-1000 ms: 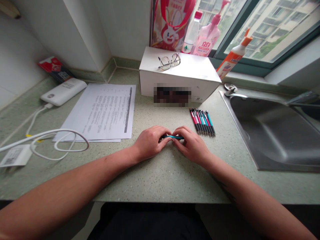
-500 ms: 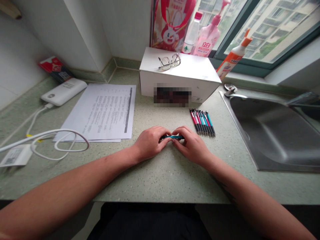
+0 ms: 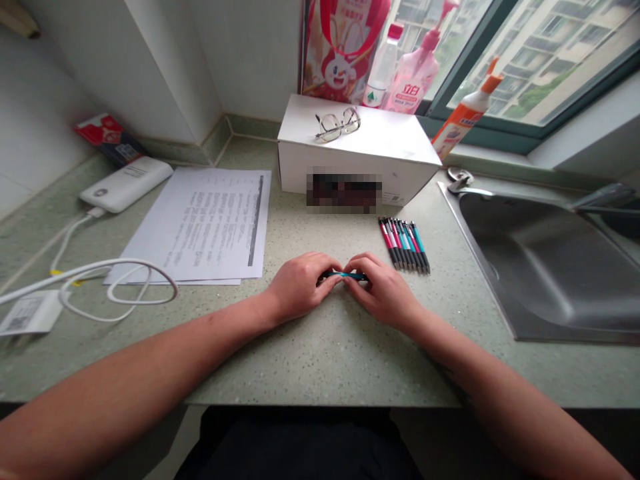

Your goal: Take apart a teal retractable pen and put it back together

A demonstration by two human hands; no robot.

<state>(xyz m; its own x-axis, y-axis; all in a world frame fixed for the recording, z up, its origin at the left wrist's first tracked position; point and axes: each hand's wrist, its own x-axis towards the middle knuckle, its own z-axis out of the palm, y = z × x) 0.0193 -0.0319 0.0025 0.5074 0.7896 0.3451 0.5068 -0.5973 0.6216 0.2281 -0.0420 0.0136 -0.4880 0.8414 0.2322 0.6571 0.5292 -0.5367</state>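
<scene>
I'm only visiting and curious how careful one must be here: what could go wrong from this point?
The teal pen is pinched between the fingers of the left hand and right hand, so it might slip. The row of pens lies near the right hand; a stray brush could scatter it. The glasses sit on the white box, and a bump might slide them off.

Window (image 3: 543,70) daylight, sink (image 3: 545,273) glare, blurred edges
</scene>
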